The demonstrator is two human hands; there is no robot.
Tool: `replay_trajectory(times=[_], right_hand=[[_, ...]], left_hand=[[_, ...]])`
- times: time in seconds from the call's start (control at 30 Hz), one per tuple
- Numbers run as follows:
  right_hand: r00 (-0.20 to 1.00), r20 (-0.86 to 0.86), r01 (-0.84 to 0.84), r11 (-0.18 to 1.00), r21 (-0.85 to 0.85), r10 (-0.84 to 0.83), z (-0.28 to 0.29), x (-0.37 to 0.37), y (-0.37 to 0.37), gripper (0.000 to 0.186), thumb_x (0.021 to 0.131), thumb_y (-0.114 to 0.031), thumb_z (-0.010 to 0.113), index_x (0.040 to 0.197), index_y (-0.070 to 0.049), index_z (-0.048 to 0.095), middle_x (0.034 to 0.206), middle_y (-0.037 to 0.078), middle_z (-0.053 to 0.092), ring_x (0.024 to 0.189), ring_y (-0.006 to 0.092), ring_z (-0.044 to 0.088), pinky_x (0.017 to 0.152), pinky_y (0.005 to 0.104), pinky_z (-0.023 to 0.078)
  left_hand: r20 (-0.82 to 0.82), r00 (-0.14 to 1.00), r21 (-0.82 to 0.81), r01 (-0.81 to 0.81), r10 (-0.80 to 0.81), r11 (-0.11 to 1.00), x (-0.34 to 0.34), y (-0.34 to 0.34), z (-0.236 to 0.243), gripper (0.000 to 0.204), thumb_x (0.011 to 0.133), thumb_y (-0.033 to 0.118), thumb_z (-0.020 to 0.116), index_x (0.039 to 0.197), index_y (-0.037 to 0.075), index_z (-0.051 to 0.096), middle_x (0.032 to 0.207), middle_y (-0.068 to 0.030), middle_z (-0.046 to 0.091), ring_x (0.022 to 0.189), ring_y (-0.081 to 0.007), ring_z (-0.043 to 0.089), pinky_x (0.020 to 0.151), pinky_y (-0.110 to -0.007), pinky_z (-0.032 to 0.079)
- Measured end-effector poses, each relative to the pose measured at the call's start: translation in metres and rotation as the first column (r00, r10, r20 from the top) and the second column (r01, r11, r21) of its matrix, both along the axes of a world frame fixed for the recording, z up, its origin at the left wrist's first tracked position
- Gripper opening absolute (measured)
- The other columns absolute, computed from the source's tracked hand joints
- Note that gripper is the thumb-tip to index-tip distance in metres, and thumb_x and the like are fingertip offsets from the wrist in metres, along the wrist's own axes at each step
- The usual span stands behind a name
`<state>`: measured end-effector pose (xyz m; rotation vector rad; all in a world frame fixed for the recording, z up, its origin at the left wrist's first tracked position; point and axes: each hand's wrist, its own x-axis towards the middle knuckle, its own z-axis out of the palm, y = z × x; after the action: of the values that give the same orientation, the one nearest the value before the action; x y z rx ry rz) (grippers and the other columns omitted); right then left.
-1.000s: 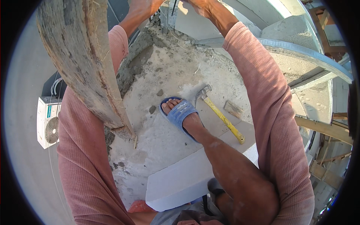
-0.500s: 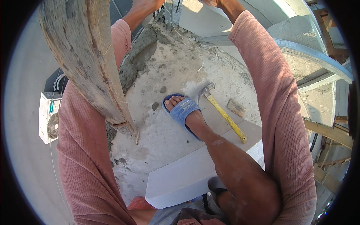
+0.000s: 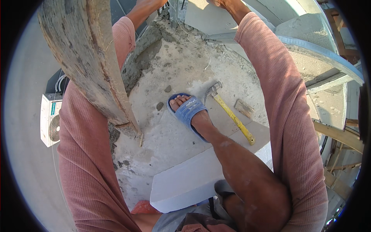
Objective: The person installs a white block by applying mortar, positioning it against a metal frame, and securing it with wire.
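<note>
Both my arms, in pink sleeves, reach up past the top edge of the head view. Of my left hand [image 3: 153, 3] only the wrist side shows, near an upright grey metal post [image 3: 174, 16]; its fingers are cut off. My right hand [image 3: 222, 3] is at the top too, beside a pale grey panel [image 3: 206, 21], its fingers mostly beyond the edge. What either hand holds cannot be made out. A thin white string [image 3: 198, 45] hangs down by the post. Well below my hands, a claw hammer [image 3: 234, 119] with a yellow handle lies near my sandalled foot [image 3: 189, 110].
A weathered wooden plank [image 3: 83, 54] slants down beside my left arm. One white block [image 3: 183, 187] lies beneath my leg. Curved by the lens, a metal channel [image 3: 320, 55] crosses at right. A wood scrap [image 3: 244, 108] lies by the hammer; an air-conditioner unit [image 3: 50, 120] is far left.
Very little differs. My right hand and forearm have shifted slightly, and the whole view has moved a touch. The hammer, block and plank stay where they were.
</note>
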<state>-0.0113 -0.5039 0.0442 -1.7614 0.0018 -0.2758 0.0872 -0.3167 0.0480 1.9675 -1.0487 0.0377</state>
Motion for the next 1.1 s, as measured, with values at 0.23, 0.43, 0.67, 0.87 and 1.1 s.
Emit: replay_trajectory(times=[0.23, 0.43, 0.67, 0.87, 1.1], right_hand=[[0.981, -0.052, 0.177, 0.974, -0.142, -0.186, -0.005, 0.0, 0.01, 0.022, 0.097, -0.013, 0.064, 0.113, -0.003, 0.074, 0.109, 0.005, 0.073, 0.1, 0.0164, 0.064, 0.087, 0.0318, 0.052], [0.995, 0.028, 0.1, 0.993, -0.057, -0.099, -0.005, -0.002, -0.004, 0.023, 0.096, -0.013, 0.065, 0.115, -0.002, 0.074, 0.109, 0.006, 0.073, 0.1, 0.0164, 0.064, 0.086, 0.0301, 0.052], [0.987, 0.017, 0.161, 0.958, -0.236, -0.162, 0.018, -0.02, 0.031, 0.032, 0.096, -0.014, 0.067, 0.125, -0.003, 0.069, 0.116, 0.007, 0.071, 0.107, 0.0169, 0.063, 0.096, 0.0325, 0.05], [0.992, -0.009, 0.13, 0.989, 0.074, -0.13, 0.024, -0.03, 0.033, 0.038, 0.096, -0.021, 0.069, 0.13, -0.004, 0.067, 0.12, 0.007, 0.069, 0.114, 0.0187, 0.061, 0.102, 0.0358, 0.048], [0.91, 0.017, 0.411, 0.899, -0.152, -0.414, 0.029, -0.046, 0.031, 0.062, 0.097, -0.042, 0.07, 0.142, -0.002, 0.058, 0.132, 0.01, 0.065, 0.128, 0.0228, 0.056, 0.111, 0.038, 0.042]], left_hand=[[0.111, 0.993, 0.038, -0.054, 0.05, 0.998, 0.007, -0.004, -0.007, 0.047, 0.087, 0.043, 0.076, 0.11, 0.002, 0.069, 0.105, -0.027, 0.071, 0.1, -0.0438, 0.068, 0.083, -0.047, 0.053], [0.171, 0.984, 0.058, -0.069, 0.058, 0.996, 0.017, -0.019, -0.009, 0.042, 0.09, 0.04, 0.073, 0.109, 0.002, 0.068, 0.108, -0.0261, 0.07, 0.099, -0.0441, 0.066, 0.083, -0.047, 0.053], [0.088, 0.994, 0.127, -0.072, 0.061, 0.989, 0.03, -0.001, -0.009, 0.035, 0.093, 0.035, 0.068, 0.103, 0.002, 0.068, 0.102, -0.0254, 0.07, 0.093, -0.043, 0.066, 0.081, -0.047, 0.052], [0.012, 1.0, 0.147, -0.023, 0.022, 0.989, 0.034, 0.003, -0.005, 0.033, 0.094, 0.034, 0.066, 0.101, 0.001, 0.067, 0.099, -0.0251, 0.07, 0.09, -0.0422, 0.066, 0.08, -0.048, 0.051], [-0.19, 0.976, 0.13, 0.13, -0.103, 0.983, 0.032, 0.061, 0.033, 0.031, 0.095, 0.032, 0.064, 0.098, 0.001, 0.066, 0.096, -0.0247, 0.07, 0.087, -0.0412, 0.066, 0.079, -0.048, 0.051]])
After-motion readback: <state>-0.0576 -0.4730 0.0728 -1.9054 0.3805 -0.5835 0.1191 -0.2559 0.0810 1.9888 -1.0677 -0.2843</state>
